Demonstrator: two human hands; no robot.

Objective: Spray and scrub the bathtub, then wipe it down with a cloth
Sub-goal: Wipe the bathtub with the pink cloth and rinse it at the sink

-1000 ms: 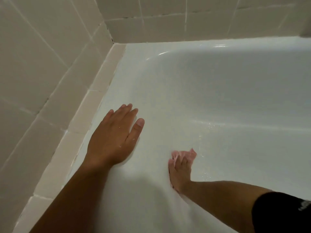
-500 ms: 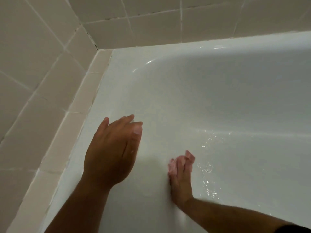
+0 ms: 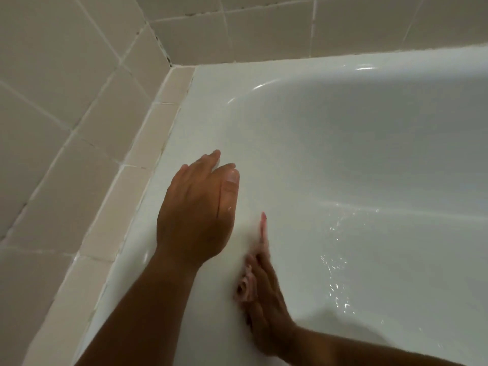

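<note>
The white bathtub (image 3: 369, 143) fills the right and middle of the head view, with wet streaks glinting on its floor. My left hand (image 3: 195, 210) rests flat on the tub's left rim, fingers together, holding nothing. Lower down, my right hand (image 3: 264, 294) presses a pink cloth (image 3: 247, 287) against the tub's inner left wall. A strip of the cloth sticks up past the fingertips, and most of it is hidden under the palm. The right hand is blurred.
Beige wall tiles (image 3: 66, 101) rise on the left and behind the tub, meeting in a corner at the top. A narrow tiled ledge (image 3: 148, 154) runs along the tub's left rim.
My right hand and the pink cloth have slid along the inner wall toward me. My left hand has shifted slightly on the rim. The camera has turned, so the tiled corner sits farther right.
</note>
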